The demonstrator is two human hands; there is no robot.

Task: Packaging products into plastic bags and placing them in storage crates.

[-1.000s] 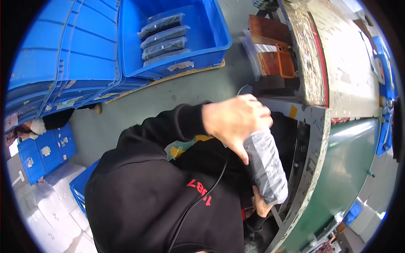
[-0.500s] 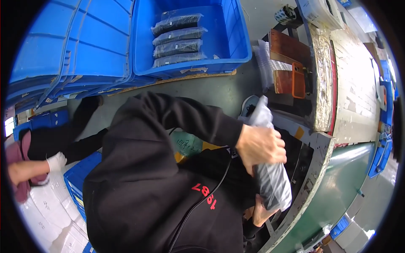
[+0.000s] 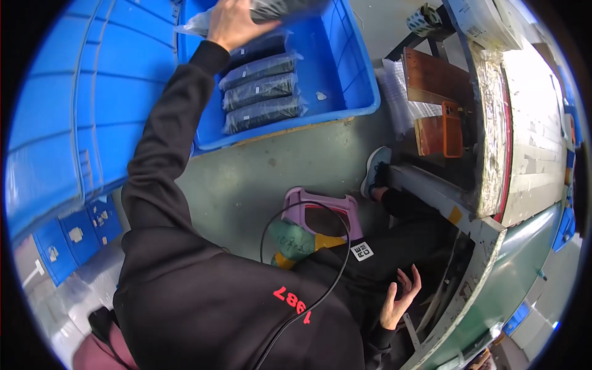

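Observation:
My left hand reaches forward over a blue plastic bin, closed around a dark bundle in a clear plastic bag. The upper frame edge cuts the bundle off, and its far end is blurred. Beneath it, several similar bagged bundles lie side by side in a row in the bin, each with a small white label. My right hand is near my lap beside the workbench, holding nothing, its fingers apart and loosely curled.
Blue crates stand left of the bin. A purple stool is on the floor before me. To the right is a workbench with a green top; an orange phone-shaped case is by brown boards. A cable hangs across my front.
My left hand has carried the bagged bundle from beside the workbench, at my right, to above the bin. My right hand has let go of it and stays low.

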